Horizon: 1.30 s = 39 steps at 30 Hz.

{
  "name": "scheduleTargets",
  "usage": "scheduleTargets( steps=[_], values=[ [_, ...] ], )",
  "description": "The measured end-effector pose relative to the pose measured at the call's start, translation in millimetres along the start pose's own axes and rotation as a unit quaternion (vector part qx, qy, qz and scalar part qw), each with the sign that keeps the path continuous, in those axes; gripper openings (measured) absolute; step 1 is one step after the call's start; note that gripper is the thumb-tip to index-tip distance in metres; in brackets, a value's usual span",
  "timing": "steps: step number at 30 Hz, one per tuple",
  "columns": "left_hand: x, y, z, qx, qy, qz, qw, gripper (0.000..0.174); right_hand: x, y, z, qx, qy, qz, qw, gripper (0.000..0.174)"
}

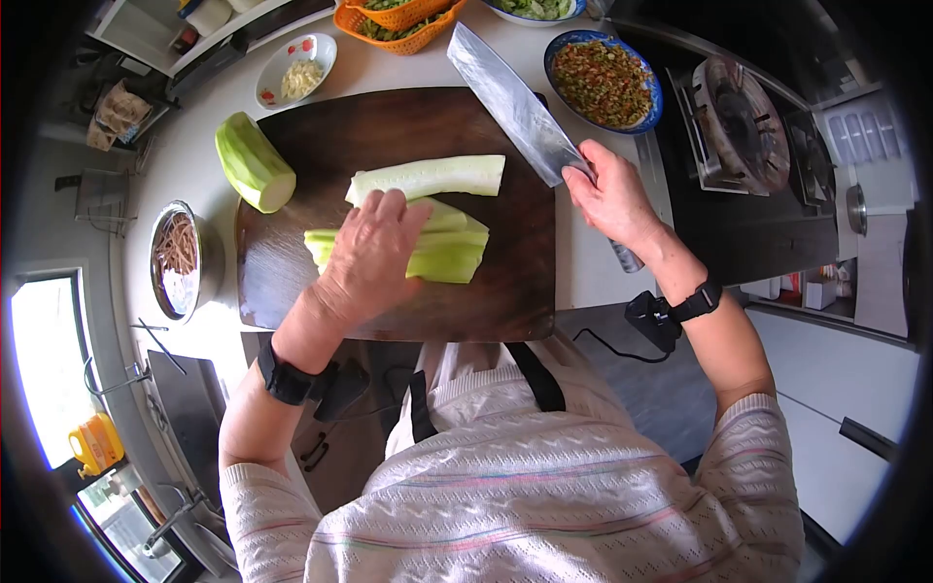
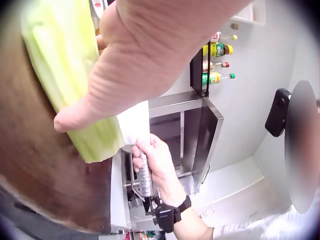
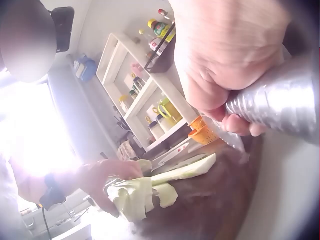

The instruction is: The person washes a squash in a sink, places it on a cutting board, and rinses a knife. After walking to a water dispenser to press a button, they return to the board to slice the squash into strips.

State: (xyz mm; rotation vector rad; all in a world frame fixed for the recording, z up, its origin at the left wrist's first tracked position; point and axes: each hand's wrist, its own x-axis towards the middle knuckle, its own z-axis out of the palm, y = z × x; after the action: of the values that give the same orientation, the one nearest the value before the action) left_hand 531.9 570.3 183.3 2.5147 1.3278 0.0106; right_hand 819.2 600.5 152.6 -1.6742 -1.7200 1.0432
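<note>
My left hand grips peeled pale-green gourd pieces on the dark wooden cutting board. In the left wrist view its thumb presses along one side of the pieces, while the other fingertips are mostly hidden. Just beyond lies another long piece of gourd, pale cut side up. A large uncut gourd section rests on the board's left edge. Off the board's right side, my right hand holds a broad-bladed kitchen knife by its ridged metal handle, blade slanting up and left.
Behind the board stand a bowl of chopped garlic and orange baskets of greens. A blue-rimmed bowl of chopped mix is at back right, beside the stove burner. A metal bowl of shreds stands left.
</note>
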Motion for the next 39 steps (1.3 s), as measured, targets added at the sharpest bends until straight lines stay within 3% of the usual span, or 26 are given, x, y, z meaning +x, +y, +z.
scheduleTargets(
  steps=[1,2,4,7,13,16,19,21,23,25,29,31,35,37,38,39],
  values=[
    [-3.9,1.4,2.7,0.009,-0.009,0.010,1.000,0.059,2.9,0.8,1.0,-0.056,0.025,-0.047,0.997,0.012],
    [-9.0,0.1,9.8,-0.007,0.024,0.041,0.999,0.058,5.1,0.1,1.3,-0.055,0.024,-0.047,0.997,0.012],
    [-19.1,4.1,16.3,-0.011,0.022,0.040,0.999,0.057,8.8,-15.1,3.3,-0.187,0.058,-0.061,0.979,0.017],
    [-28.0,7.3,18.9,-0.027,0.036,0.050,0.998,0.054,26.1,-10.0,16.2,-0.191,0.085,-0.116,0.971,0.021],
    [-21.9,0.9,10.0,-0.029,0.023,0.072,0.997,0.051,43.8,-3.3,34.5,-0.252,0.055,-0.162,0.953,0.023],
    [-13.4,-2.5,0.6,-0.050,0.000,0.062,0.997,0.049,40.4,-15.0,30.8,-0.363,0.041,-0.174,0.915,0.027],
    [-3.8,-2.6,-9.0,-0.064,-0.039,0.067,0.995,0.037,40.4,-29.4,35.7,-0.304,-0.001,-0.193,0.933,0.034],
    [-2.4,-2.3,-6.1,-0.054,-0.050,0.076,0.994,0.037,41.0,-38.0,45.7,-0.249,-0.091,-0.206,0.942,0.039],
    [-4.4,-3.5,0.1,-0.043,-0.065,0.086,0.993,0.036,42.2,-46.9,51.5,-0.272,-0.105,-0.177,0.940,0.043],
    [-11.8,-2.6,8.0,-0.018,-0.034,0.109,0.993,0.048,47.6,-50.7,52.9,-0.319,-0.141,-0.154,0.924,0.040],
    [-20.8,2.5,10.1,-0.018,-0.015,0.106,0.994,0.052,51.6,-53.3,50.9,-0.290,-0.186,-0.115,0.932,0.032],
    [-24.9,3.0,13.8,-0.006,-0.001,0.103,0.995,0.055,52.6,-52.8,48.2,-0.174,-0.246,-0.075,0.951,0.026],
    [-35.8,3.6,24.7,0.011,0.048,0.118,0.992,0.059,48.2,-47.3,51.8,0.006,-0.255,-0.067,0.965,0.019],
    [-41.4,5.2,27.2,0.012,0.125,0.133,0.983,0.040,41.1,-51.8,52.6,0.048,-0.262,-0.050,0.963,0.018],
    [-45.1,5.0,29.9,0.011,0.122,0.134,0.983,0.040,37.6,-53.0,53.6,0.089,-0.268,-0.036,0.959,0.017],
    [-48.6,4.5,34.2,-0.001,0.135,0.132,0.982,0.050,35.1,-52.4,55.9,0.091,-0.269,-0.033,0.958,0.017]
  ],
)
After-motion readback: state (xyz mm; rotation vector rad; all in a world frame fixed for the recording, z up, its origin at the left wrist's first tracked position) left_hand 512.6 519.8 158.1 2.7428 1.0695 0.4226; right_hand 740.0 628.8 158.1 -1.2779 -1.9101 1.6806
